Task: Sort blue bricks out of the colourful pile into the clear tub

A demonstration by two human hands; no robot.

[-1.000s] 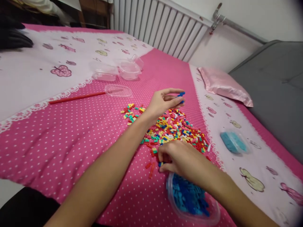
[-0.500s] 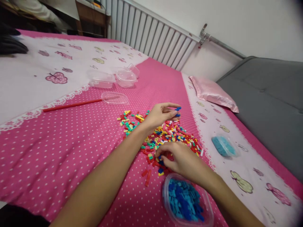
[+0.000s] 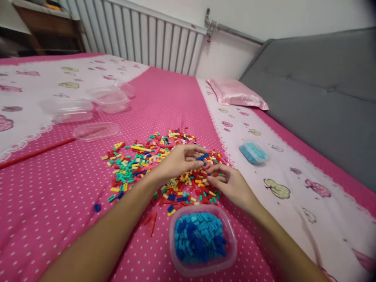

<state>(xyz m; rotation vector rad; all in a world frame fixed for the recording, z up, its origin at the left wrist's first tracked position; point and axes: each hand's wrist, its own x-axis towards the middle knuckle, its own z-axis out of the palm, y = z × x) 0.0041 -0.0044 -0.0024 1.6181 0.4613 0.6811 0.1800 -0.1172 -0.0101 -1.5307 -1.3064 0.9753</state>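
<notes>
A heap of small coloured bricks (image 3: 141, 160), red, yellow, green, white and blue, lies spread on the pink dotted bedspread (image 3: 58, 196). My left hand (image 3: 179, 160) hovers over the heap's right side, fingers curled and pinched on blue bricks (image 3: 202, 157). Just right of it, my right hand (image 3: 229, 184) rests on the heap's edge with fingertips pinched together; what they hold is too small to name. In front of both hands sits a clear plastic tub (image 3: 202, 239) filled with blue bricks.
A second small tub of light-blue bricks (image 3: 253, 152) sits to the right. Empty clear tubs (image 3: 88, 102) and a loose lid (image 3: 95, 131) lie at the left, beside a red stick (image 3: 32, 153). One blue brick (image 3: 97, 207) lies apart. Pink pillow (image 3: 236, 93), grey headboard (image 3: 317, 98) and radiator (image 3: 141, 35) beyond.
The view swung to the right. My left hand came down and nearer, still holding blue bricks. My right hand left the near edge of the heap and moved up beside the left hand.
</notes>
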